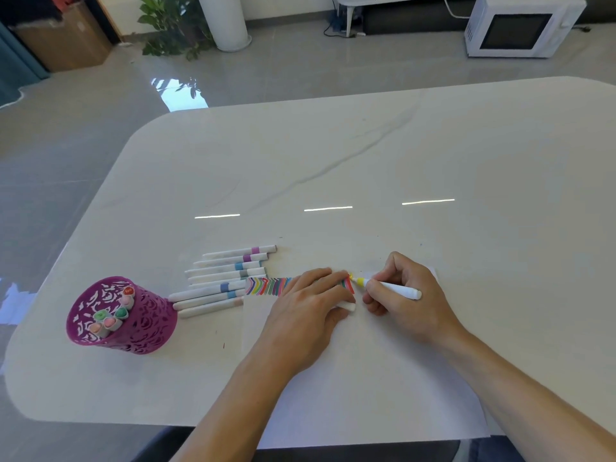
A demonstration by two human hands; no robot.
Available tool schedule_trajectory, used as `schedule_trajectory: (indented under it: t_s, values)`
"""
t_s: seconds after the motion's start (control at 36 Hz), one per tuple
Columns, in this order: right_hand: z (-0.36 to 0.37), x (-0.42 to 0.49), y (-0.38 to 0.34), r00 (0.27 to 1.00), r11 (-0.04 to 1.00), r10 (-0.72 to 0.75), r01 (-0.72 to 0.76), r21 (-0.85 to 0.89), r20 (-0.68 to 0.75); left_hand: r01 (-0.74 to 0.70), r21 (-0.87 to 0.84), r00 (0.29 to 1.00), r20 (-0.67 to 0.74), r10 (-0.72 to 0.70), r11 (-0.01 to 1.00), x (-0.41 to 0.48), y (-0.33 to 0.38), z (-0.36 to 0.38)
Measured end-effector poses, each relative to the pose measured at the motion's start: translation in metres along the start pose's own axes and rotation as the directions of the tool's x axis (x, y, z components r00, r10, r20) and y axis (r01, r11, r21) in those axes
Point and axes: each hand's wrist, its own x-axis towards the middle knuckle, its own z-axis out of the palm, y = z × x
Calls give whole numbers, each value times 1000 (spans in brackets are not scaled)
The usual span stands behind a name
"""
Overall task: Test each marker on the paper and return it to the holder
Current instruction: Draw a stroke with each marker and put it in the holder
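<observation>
Two hands down on the paper [366, 395]. Pinched the yellow marker [390, 287] in right hand [410, 295], tip touching the sheet at the stripes' [266, 285] end. Pressed left hand [306, 311] flat over them, white cap [347, 307] at the thumb. Noted loose markers [220, 285] just off the paper's left edge, holder [150, 315] beyond. Risked smearing wet ink under those fingers.

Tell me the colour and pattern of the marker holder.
The holder is magenta-purple with a cut-out leafy lattice; the head view, the only one, shows it clearly.
</observation>
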Motion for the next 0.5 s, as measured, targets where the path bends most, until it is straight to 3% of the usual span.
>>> schedule_trajectory:
  t_s: [0.5]
  values:
    - [-1, -2, -9, 1000, 996, 9, -9, -85, 1, 31, -2, 999, 20, -31, 1000, 1, -1, 0]
